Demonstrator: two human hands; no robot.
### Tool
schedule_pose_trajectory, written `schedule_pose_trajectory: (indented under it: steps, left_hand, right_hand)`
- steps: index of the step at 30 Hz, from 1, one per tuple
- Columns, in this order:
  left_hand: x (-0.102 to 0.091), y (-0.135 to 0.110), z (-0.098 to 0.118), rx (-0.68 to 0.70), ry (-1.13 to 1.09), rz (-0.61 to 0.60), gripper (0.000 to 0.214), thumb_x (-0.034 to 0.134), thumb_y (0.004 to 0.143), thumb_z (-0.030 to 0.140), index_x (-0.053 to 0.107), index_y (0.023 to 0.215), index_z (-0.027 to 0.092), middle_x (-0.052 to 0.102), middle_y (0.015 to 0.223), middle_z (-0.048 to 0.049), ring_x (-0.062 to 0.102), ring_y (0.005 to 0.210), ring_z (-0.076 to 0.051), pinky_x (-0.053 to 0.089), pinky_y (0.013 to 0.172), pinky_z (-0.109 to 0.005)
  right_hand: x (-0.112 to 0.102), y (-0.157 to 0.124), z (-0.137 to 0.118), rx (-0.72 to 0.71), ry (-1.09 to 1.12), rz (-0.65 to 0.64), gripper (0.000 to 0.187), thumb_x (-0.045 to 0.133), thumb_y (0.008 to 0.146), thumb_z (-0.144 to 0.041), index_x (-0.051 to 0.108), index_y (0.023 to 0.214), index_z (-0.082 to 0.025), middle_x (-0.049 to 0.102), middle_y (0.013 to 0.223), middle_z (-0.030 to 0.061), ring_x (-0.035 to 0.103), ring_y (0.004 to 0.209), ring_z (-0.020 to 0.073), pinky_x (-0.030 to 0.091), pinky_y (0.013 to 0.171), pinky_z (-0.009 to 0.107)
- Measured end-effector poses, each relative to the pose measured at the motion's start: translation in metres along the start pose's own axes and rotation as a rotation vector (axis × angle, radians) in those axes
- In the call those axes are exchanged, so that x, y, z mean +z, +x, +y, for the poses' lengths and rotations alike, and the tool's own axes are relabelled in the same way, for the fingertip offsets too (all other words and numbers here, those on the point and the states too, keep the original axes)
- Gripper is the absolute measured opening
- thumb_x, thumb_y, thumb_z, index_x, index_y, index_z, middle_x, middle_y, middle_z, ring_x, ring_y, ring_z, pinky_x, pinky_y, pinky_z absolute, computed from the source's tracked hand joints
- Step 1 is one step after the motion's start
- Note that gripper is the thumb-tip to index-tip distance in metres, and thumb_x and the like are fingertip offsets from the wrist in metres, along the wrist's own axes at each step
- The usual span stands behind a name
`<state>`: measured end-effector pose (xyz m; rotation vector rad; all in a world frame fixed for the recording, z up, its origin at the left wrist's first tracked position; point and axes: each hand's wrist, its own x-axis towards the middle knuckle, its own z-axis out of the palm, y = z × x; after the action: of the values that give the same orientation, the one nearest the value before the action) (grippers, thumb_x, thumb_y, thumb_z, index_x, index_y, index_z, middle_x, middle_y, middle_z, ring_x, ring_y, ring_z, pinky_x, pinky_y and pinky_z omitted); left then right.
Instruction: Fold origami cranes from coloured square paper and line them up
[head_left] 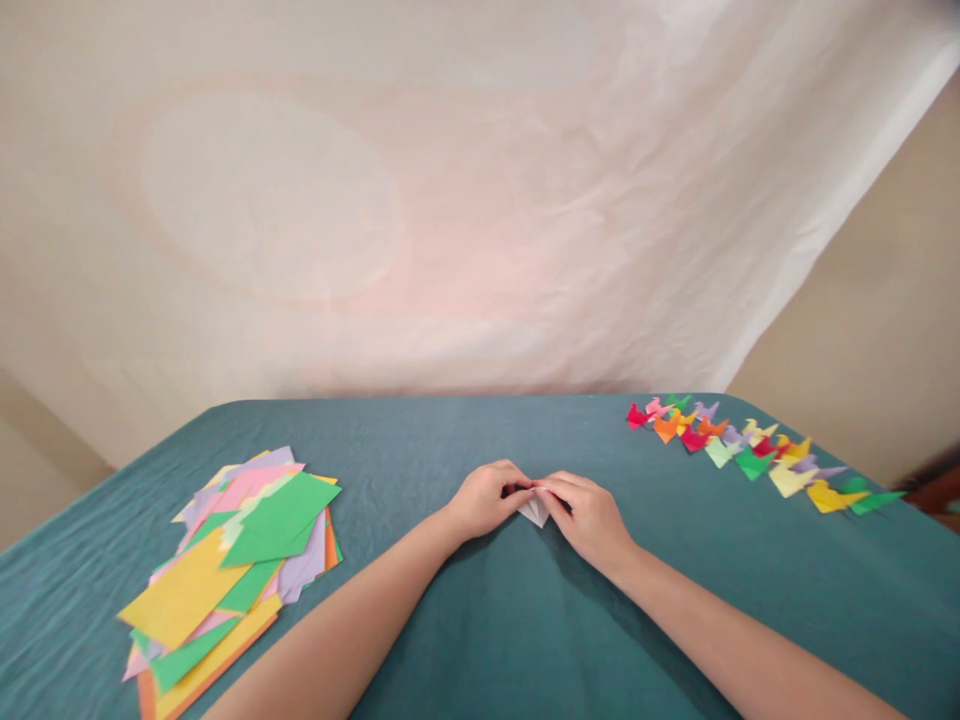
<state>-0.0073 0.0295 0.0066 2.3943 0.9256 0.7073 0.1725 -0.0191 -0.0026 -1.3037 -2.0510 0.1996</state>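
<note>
A table covered in teal cloth (420, 440) fills the lower view, with a loose stack of flat coloured paper sheets (232, 560) at the person's left and a row of small folded paper figures in many colours (750, 450) at the far right. At the centre, the left hand (487, 498) and right hand (589, 515) meet fingertip to fingertip, both pinching a small pale folded piece of paper (535, 510) that lies on the cloth directly between them, equally near each
</note>
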Motion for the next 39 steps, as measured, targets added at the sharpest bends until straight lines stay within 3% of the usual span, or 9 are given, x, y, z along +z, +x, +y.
schedule_pose_trajectory:
  steps: [4,14,22,26,31,39]
  left_hand:
    - [-0.005,-0.001,-0.002,0.037,-0.074,-0.035,0.021,0.051,0.086,0.026,0.067,0.098,0.02,0.063,0.091,-0.0036,0.057,0.086,-0.014,0.043,0.078,-0.022]
    - [0.0,-0.002,-0.003,-0.006,-0.022,-0.012,0.019,0.054,0.083,0.025,0.067,0.096,0.019,0.062,0.092,-0.0031,0.057,0.076,-0.012,0.045,0.072,-0.021]
    - [0.0,-0.006,0.006,0.043,0.224,0.005,0.02,0.049,0.086,0.024,0.066,0.096,0.022,0.061,0.095,-0.0022,0.056,0.087,-0.015,0.044,0.079,-0.023]
    - [0.001,-0.007,0.009,0.059,0.348,-0.008,0.021,0.048,0.087,0.025,0.066,0.096,0.024,0.06,0.095,-0.0022,0.056,0.086,-0.015,0.043,0.078,-0.024]
    - [0.001,-0.008,0.011,0.084,0.473,-0.016,0.023,0.045,0.089,0.028,0.066,0.094,0.023,0.06,0.093,-0.0031,0.056,0.084,-0.016,0.043,0.076,-0.026]
    - [0.0,-0.008,0.011,0.105,0.461,-0.029,0.024,0.043,0.09,0.025,0.065,0.098,0.022,0.059,0.093,-0.0044,0.055,0.085,-0.016,0.043,0.077,-0.026]
  right_hand:
    - [0.001,0.0,0.001,-0.005,0.011,0.013,0.022,0.045,0.089,-0.026,0.066,0.095,-0.024,0.067,0.09,0.0017,0.06,0.082,0.0161,0.045,0.075,0.027]
    - [0.004,0.002,0.007,-0.008,0.171,-0.005,0.02,0.05,0.087,-0.022,0.066,0.098,-0.022,0.066,0.09,0.0029,0.061,0.082,0.0158,0.047,0.075,0.027]
    - [0.003,0.001,0.008,-0.003,0.185,-0.022,0.019,0.05,0.083,-0.017,0.063,0.096,-0.022,0.064,0.091,0.0031,0.059,0.082,0.0164,0.047,0.074,0.029]
    - [-0.005,-0.004,0.005,0.036,0.072,0.035,0.013,0.051,0.079,-0.014,0.061,0.085,-0.019,0.061,0.084,0.0028,0.057,0.077,0.016,0.044,0.072,0.028]
    - [-0.012,-0.009,0.002,-0.099,-0.051,-0.043,0.022,0.048,0.075,-0.007,0.065,0.074,-0.021,0.061,0.077,0.0012,0.054,0.074,0.0145,0.039,0.073,0.028]
    - [-0.009,-0.008,0.005,-0.208,-0.13,-0.147,0.027,0.045,0.079,-0.006,0.066,0.087,-0.02,0.058,0.08,0.0037,0.05,0.078,0.016,0.038,0.072,0.028]
